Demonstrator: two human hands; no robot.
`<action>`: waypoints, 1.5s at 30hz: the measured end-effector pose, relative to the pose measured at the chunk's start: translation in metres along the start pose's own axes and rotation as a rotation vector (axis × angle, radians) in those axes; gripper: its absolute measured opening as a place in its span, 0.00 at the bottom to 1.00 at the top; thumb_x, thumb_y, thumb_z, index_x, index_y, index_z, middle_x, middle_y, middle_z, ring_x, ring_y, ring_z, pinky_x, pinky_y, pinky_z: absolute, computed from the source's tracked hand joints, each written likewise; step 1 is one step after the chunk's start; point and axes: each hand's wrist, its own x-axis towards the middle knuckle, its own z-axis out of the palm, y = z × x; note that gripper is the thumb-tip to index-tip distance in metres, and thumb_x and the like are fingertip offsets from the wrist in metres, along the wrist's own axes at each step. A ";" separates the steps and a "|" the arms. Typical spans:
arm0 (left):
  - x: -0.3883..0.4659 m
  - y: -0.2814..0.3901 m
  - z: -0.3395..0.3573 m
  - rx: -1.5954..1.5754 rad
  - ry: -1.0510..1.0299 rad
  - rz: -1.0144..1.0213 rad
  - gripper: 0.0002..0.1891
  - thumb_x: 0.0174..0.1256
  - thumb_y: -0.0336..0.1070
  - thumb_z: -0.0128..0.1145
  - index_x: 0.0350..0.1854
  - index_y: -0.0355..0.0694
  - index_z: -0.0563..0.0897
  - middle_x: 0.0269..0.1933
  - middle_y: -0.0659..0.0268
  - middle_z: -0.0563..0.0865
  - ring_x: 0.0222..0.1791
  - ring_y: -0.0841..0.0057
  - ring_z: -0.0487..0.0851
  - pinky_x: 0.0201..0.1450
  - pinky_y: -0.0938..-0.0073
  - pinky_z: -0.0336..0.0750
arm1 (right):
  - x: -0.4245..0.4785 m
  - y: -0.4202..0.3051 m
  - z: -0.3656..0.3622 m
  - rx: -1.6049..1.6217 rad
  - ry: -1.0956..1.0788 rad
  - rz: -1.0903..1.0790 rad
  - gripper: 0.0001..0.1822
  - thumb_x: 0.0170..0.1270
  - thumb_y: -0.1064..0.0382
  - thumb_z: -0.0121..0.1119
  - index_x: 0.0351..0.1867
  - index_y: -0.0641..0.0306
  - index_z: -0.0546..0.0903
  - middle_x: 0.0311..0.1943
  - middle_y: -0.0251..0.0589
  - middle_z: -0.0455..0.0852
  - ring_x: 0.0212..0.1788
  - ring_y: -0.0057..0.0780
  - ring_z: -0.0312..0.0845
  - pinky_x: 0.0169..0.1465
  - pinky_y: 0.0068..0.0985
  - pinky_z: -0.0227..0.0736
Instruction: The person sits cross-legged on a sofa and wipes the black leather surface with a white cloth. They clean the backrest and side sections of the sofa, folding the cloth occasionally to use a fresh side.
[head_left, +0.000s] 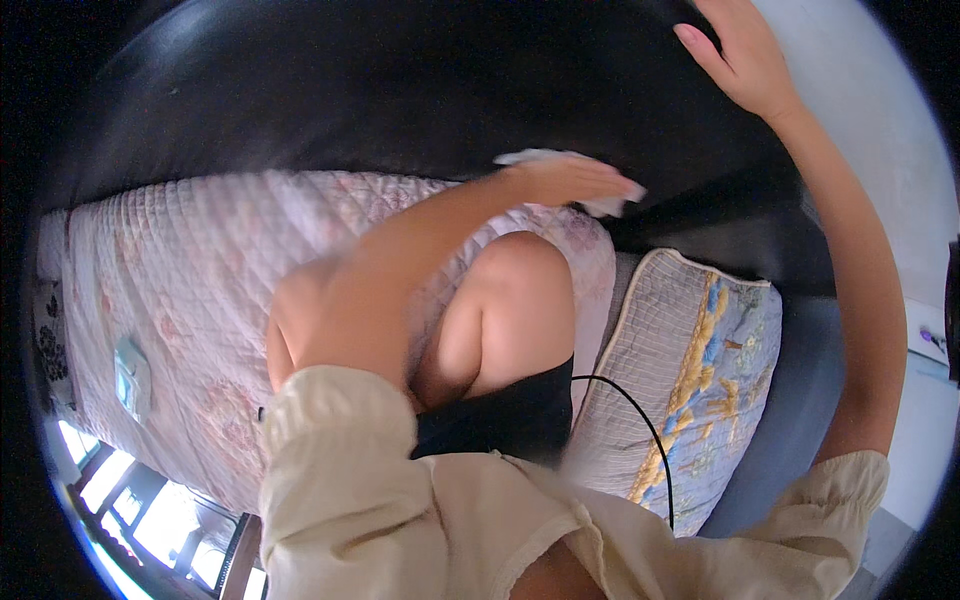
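Note:
My left hand (570, 181) reaches across in front of my knees, blurred, with its fingers pointing right. Under the palm and fingers is a white cloth or wipe (606, 205), held against or very near a black, leather-like upright panel (337, 97). Higher up, my right hand (746, 64) lies along the panel's edge beside the pale wall. Its thumb is spread, nothing shows in it, and the other fingertips are cut off by the picture's top. I kneel or squat on a pink floral quilted cover (187, 300) below the panel.
A pale blue pack (133, 381), likely of wipes, lies on the cover at far left. To the right is a grey-blue quilted pad (697, 390) with a tree pattern. A black cable (646, 411) curves over it. Bright windows (161, 525) show at lower left.

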 end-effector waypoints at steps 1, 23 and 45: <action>-0.025 -0.003 -0.006 -0.153 -0.030 -0.006 0.36 0.46 0.32 0.51 0.60 0.38 0.52 0.64 0.68 0.48 0.64 0.78 0.47 0.65 0.78 0.41 | -0.002 0.000 -0.002 -0.022 0.006 0.009 0.27 0.52 0.58 0.47 0.55 0.67 0.61 0.52 0.52 0.64 0.54 0.44 0.60 0.57 0.35 0.52; 0.012 0.028 0.045 -0.083 -0.145 0.087 0.29 0.53 0.40 0.45 0.58 0.34 0.57 0.64 0.66 0.49 0.64 0.79 0.44 0.65 0.77 0.36 | 0.000 0.007 0.011 -0.057 0.110 0.018 0.29 0.55 0.52 0.44 0.56 0.63 0.57 0.53 0.50 0.63 0.56 0.44 0.57 0.59 0.41 0.46; -0.043 0.015 0.026 0.540 -0.342 0.283 0.26 0.52 0.41 0.44 0.56 0.39 0.63 0.64 0.67 0.50 0.64 0.80 0.46 0.64 0.75 0.40 | 0.001 0.006 0.014 0.022 0.127 0.057 0.32 0.53 0.49 0.45 0.58 0.62 0.55 0.56 0.51 0.59 0.59 0.42 0.52 0.61 0.41 0.41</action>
